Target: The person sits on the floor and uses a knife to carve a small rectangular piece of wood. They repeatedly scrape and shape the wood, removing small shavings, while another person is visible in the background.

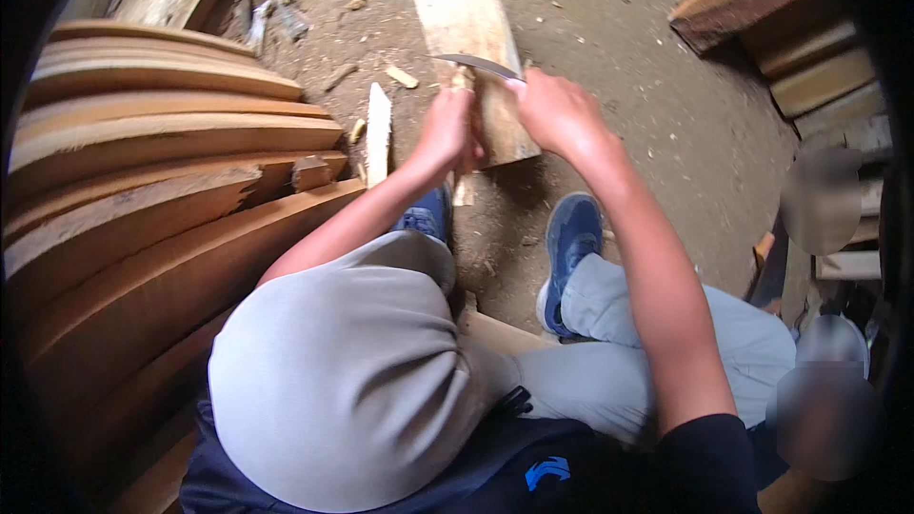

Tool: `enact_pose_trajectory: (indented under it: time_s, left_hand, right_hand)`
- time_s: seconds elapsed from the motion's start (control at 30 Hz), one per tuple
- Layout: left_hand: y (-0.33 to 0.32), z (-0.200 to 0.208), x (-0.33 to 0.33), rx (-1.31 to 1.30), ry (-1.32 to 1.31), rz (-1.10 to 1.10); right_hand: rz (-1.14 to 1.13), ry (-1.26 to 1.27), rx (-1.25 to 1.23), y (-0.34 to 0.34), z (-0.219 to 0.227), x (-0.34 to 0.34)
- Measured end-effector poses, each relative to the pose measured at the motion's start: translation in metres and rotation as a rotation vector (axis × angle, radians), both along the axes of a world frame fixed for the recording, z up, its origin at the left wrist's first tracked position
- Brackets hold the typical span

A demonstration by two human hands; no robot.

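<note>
One curved metal knife [481,64], right hand [569,119]; narrow wooden stick [464,80], left hand [447,129].

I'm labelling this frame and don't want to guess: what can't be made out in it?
All in the head view:
Knife: most of its handle, hidden inside the right hand.
Wood piece: its middle, covered by the left hand.
Left shoe: the heel end, blocked by the trouser leg.
Board stack at left: outer ends, lost in the dark lens rim.
Right edge: whatever lies behind two blurred patches.
</note>
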State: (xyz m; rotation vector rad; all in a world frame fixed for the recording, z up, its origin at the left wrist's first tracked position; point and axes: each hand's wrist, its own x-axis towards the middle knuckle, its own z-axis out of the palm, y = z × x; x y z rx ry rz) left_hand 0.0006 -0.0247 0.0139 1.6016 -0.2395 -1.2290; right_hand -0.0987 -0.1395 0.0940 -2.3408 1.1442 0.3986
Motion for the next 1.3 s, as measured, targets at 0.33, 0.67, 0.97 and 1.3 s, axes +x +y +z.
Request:
enact_pose_trajectory:
  time_s: [0.33,0.67,0.97,1.3]
  left_hand:
    - [0.000,0.000,-0.001,0.019,-0.137,0.036]
    - [0.001,-0.007,0.001,-0.010,-0.109,0.098]
    - [-0.004,-0.039,0.014,0.066,-0.710,-0.319]
    - [-0.008,-0.018,0.009,0.066,0.105,0.025]
  right_hand:
    - [-0.036,0.117,0.036,-0.001,0.010,0.003]
    - [-0.015,0.160,-0.046,0.020,0.030,0.007]
    - [0.048,0.000,-0.073,0.022,0.019,-0.009]
    - [0.125,0.166,-0.258,0.036,0.013,-0.006]
